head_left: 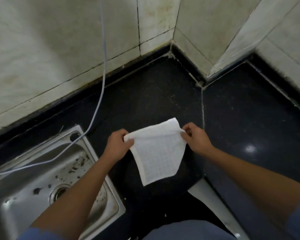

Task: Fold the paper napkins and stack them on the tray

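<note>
Dark countertop (163, 94), napkin (158, 153) hanging lengthwise downward, left hand (118, 144), right hand (196, 137) pinching top corners

Napkin (158, 149) over the tabletop (163, 94), sink (24, 201) at 8 o'clock.
The napkin hangs at the centre above the tabletop, with the left hand (117, 144) pinching its 9 o'clock corner and the right hand (197, 139) its 3 o'clock corner. The sink is set into the tabletop at 8 o'clock. The wall (59, 49) stands behind at 12 o'clock, and a cable (103, 80) runs down it at 11 o'clock into the sink.
</note>
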